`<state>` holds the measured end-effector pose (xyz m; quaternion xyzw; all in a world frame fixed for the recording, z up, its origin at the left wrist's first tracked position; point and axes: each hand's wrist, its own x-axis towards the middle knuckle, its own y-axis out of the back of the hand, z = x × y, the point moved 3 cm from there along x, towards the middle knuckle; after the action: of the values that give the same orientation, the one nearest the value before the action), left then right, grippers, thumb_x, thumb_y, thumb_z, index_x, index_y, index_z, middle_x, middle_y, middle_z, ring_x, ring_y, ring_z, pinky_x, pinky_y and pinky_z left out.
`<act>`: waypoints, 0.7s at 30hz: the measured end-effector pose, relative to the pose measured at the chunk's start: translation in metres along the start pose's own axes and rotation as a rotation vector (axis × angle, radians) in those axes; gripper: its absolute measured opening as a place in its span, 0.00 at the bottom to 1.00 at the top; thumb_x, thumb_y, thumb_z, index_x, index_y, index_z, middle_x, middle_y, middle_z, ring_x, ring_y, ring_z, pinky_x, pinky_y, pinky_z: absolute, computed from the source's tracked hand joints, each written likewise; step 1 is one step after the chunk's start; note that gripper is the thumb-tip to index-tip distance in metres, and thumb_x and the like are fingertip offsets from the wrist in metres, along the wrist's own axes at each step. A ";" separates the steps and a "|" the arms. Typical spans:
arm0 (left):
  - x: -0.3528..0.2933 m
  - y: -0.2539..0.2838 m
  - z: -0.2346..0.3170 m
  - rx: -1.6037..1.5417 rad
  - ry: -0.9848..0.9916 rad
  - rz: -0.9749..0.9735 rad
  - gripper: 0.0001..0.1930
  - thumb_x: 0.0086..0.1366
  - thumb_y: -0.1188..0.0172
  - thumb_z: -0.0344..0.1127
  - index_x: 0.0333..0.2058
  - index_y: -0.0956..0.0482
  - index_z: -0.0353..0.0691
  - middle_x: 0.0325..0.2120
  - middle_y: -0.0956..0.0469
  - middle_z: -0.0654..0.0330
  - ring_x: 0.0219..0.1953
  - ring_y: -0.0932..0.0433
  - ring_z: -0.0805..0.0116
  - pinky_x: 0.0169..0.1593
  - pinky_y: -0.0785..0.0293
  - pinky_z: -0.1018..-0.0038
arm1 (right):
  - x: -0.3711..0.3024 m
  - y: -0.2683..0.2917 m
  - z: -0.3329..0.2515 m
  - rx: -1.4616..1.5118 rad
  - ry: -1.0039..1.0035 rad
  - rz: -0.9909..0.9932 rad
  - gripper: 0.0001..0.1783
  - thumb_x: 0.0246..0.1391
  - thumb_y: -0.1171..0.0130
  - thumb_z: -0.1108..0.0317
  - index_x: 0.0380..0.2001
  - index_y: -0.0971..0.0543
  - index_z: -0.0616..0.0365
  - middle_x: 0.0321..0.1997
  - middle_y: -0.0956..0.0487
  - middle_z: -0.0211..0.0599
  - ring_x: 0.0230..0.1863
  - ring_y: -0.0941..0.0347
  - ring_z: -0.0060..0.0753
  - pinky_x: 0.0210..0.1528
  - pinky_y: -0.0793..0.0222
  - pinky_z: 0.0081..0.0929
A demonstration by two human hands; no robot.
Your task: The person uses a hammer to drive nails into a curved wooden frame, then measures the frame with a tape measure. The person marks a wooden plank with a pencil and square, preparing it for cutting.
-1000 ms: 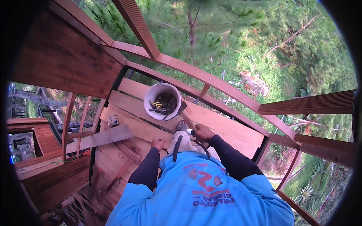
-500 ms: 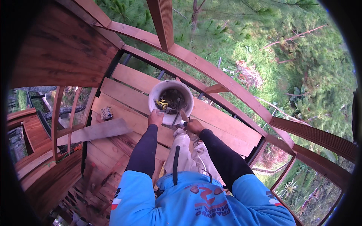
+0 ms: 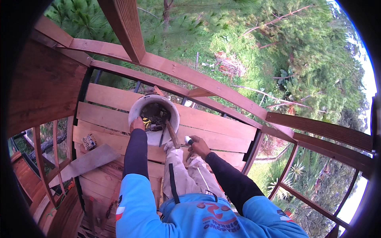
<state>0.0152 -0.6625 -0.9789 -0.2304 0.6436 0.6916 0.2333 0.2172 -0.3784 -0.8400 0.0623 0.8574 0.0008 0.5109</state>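
Observation:
A pale, dirty bucket (image 3: 176, 113) stands on the planks ahead of me. My left hand (image 3: 137, 124) is closed on its left rim. Inside lie a yellow and black tape measure (image 3: 147, 122) and a jumble of dark, small things I cannot make out. A hammer (image 3: 172, 134) leans out over the near rim, its wooden handle toward me, and a thin dark rod (image 3: 162, 135) sticks out beside it. To the right of the bucket, my right hand (image 3: 199, 147) is closed around a dark handle-like thing with a rounded white end (image 3: 188, 139); its kind is unclear.
Wooden planks (image 3: 214, 127) form the platform under the bucket. Timber rails (image 3: 178, 71) run along the far side, with greenery below. On the left are a small printed box (image 3: 89, 141), a loose grey board (image 3: 89, 162) and a wooden panel (image 3: 47, 87).
My left hand has moved from above the bucket's near edge to its left rim. The right hand has drawn back from the bucket with the white-ended thing. The view has shifted right.

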 end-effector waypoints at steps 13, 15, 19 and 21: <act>-0.023 0.045 0.017 0.094 -0.244 0.165 0.09 0.64 0.42 0.28 0.42 0.22 0.40 0.35 0.16 0.42 0.42 0.16 0.40 0.47 0.21 0.47 | -0.081 0.084 0.096 -0.429 -0.033 0.206 0.20 0.58 0.45 0.60 0.49 0.16 0.57 0.53 0.21 0.68 0.63 0.31 0.68 0.69 0.44 0.52; -0.036 0.060 0.017 0.118 -0.311 0.188 0.08 0.61 0.41 0.29 0.40 0.23 0.40 0.32 0.16 0.40 0.40 0.16 0.39 0.46 0.21 0.45 | -0.091 0.089 0.096 -0.451 -0.030 0.212 0.20 0.56 0.42 0.60 0.49 0.16 0.55 0.52 0.20 0.66 0.58 0.25 0.58 0.60 0.34 0.45; -0.074 0.101 0.029 0.255 -0.484 0.172 0.09 0.57 0.39 0.30 0.37 0.24 0.38 0.31 0.16 0.39 0.39 0.16 0.38 0.46 0.20 0.46 | -0.092 0.092 0.119 -0.693 0.222 0.442 0.21 0.56 0.43 0.60 0.52 0.16 0.53 0.43 0.16 0.57 0.40 0.16 0.50 0.45 0.23 0.42; -0.079 0.116 0.025 0.320 -0.520 0.173 0.11 0.56 0.37 0.32 0.37 0.25 0.38 0.31 0.16 0.40 0.37 0.16 0.39 0.46 0.20 0.47 | -0.108 0.101 0.084 -0.493 0.165 0.321 0.25 0.55 0.44 0.62 0.55 0.18 0.57 0.41 0.15 0.51 0.31 0.16 0.45 0.40 0.22 0.42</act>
<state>0.0055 -0.6464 -0.8376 0.0493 0.6803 0.6344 0.3637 0.3522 -0.2950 -0.7794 0.0707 0.8492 0.2945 0.4325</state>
